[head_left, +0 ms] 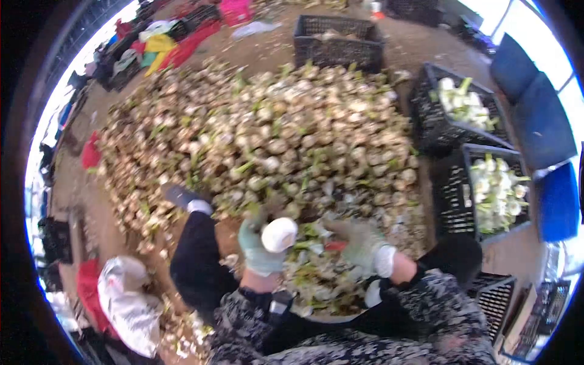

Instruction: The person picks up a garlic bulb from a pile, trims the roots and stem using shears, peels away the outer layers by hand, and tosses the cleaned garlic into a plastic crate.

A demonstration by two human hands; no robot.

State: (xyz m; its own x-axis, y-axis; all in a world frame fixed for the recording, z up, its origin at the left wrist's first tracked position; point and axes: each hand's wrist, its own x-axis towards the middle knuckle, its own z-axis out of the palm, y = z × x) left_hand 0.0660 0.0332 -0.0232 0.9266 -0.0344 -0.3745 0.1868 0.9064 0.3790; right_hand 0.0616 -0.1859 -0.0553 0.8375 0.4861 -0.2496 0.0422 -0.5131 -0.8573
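Note:
My left hand (258, 246), in a pale green work glove, is closed around a smooth white peeled bulb (279, 235) that looks like an onion. To its right, my right hand (356, 243) wears a similar glove and is blurred by motion. A small red thing (334, 246), perhaps a tool handle, shows at its curled fingers; the rest of it is hidden. Below and between the hands lies a heap of peelings and green trimmings (319, 280). Just beyond them spreads a large pile of unpeeled bulbs (261, 134), some with green shoots.
Two black crates at the right, one farther (426, 115) and one nearer (450, 194), hold white bulbs with green stems. Another black crate (337, 52) stands behind the pile. A white sack (128, 304) lies at the lower left. Blue panels (541, 121) stand along the right.

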